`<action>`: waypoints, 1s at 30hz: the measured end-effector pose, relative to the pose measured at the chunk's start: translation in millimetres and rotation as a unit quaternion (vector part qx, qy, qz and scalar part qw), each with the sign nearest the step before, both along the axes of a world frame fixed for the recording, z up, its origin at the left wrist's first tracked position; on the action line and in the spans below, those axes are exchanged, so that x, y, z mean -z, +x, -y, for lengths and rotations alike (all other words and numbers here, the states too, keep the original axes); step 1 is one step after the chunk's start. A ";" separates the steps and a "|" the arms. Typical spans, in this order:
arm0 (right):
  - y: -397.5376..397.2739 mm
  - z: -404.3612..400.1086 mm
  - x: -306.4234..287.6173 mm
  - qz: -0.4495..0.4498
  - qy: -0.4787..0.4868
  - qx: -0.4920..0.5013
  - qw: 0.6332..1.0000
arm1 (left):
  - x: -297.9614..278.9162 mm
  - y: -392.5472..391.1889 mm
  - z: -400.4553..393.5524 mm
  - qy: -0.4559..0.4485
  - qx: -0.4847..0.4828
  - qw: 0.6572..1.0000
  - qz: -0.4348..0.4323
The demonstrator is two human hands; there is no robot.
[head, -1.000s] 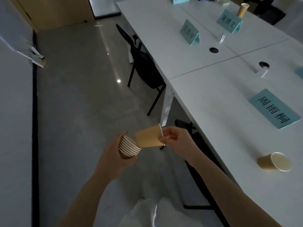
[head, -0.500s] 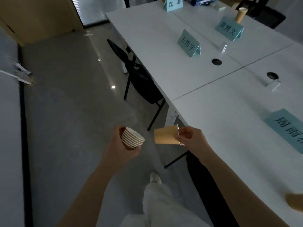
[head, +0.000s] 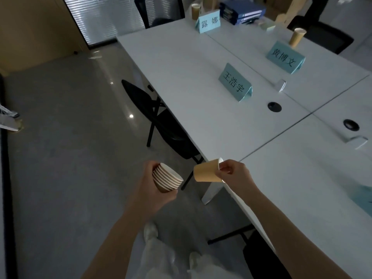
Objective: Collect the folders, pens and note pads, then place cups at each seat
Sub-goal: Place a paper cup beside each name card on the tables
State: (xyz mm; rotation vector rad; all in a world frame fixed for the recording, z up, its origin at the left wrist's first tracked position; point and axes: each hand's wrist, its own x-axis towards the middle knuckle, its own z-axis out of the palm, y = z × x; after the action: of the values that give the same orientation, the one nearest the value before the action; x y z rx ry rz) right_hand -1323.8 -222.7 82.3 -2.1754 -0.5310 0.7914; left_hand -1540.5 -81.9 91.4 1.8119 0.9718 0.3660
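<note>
Brown paper cup (head: 207,171), white-rimmed, sideways in right hand (head: 233,174)

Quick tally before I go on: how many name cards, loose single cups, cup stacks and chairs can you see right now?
Name cards: 3
Single cups: 3
Cup stacks: 1
Chairs: 4
Total: 11

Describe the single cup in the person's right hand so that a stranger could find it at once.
Start at the near edge of the long white table. Just off that edge, the right hand pinches the rim of one brown paper cup lying sideways. Unlike the nested stack of cups in the left hand, it is alone.
</note>
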 end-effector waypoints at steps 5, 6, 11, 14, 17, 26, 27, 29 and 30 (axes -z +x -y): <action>12.1 -70.5 3.2 0.051 -0.023 0.023 0.998 | -0.2 20.8 -78.6 -0.007 0.031 0.999 0.001; 12.7 -84.5 2.3 0.058 -0.032 0.030 0.997 | -2.1 25.1 -98.3 -0.007 0.038 0.999 0.001; 16.6 -133.7 4.1 0.053 -0.064 0.075 0.994 | -6.6 40.0 -175.1 0.004 0.080 0.997 -0.013; 23.7 -155.7 8.2 0.060 -0.077 0.094 0.991 | -7.2 56.8 -209.5 -0.002 0.096 0.995 -0.003; 43.0 -171.9 10.0 0.088 -0.095 0.114 0.985 | -5.7 74.9 -231.8 -0.002 0.119 0.993 0.003; 133.6 -212.0 27.5 0.195 -0.203 0.069 0.957 | -5.5 135.7 -261.1 0.028 0.165 0.986 -0.019; 137.8 -214.3 30.4 0.207 -0.215 0.057 0.953 | -6.8 140.0 -261.7 0.032 0.168 0.985 -0.022; 146.1 -218.5 38.4 0.227 -0.241 0.026 0.943 | -7.0 151.5 -264.4 0.036 0.167 0.985 -0.019; 149.5 -219.4 42.4 0.234 -0.251 0.011 0.939 | -6.3 157.0 -265.6 0.037 0.167 0.985 -0.018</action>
State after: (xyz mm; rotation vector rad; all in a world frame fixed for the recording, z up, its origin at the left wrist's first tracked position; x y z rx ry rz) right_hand -1174.3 -3.3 40.0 -2.8694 -0.5787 0.4137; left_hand -1383.5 183.6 97.7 2.0137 0.6689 0.1616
